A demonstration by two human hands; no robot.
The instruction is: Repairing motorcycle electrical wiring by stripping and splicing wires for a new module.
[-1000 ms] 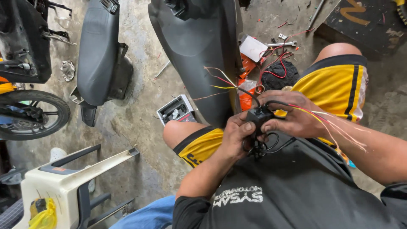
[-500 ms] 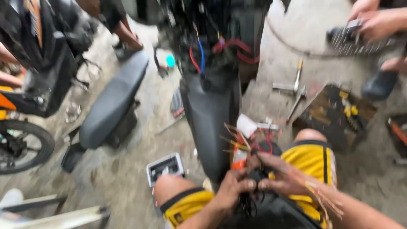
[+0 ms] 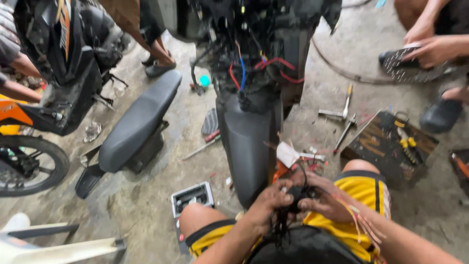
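Observation:
My left hand [image 3: 267,201] and my right hand [image 3: 328,199] meet over my lap, both closed on a black wiring bundle [image 3: 293,199] with dark cables hanging down between my knees. Thin red, yellow and pale wire ends [image 3: 362,221] fan out past my right wrist. In front of me stands a stripped scooter body [image 3: 251,93] with loose red and blue wires showing in its open frame.
A detached black seat [image 3: 139,122] lies on the concrete floor at left, beside an orange motorcycle [image 3: 29,122]. A small grey box [image 3: 192,197] sits by my left knee. Hand tools [image 3: 342,117] and a dark tool board [image 3: 388,146] lie at right. Another person's hands [image 3: 430,46] hold a part.
The view has tilted upward, bringing the scooter's open frame and other people into sight. My hands stay together on the wiring bundle.

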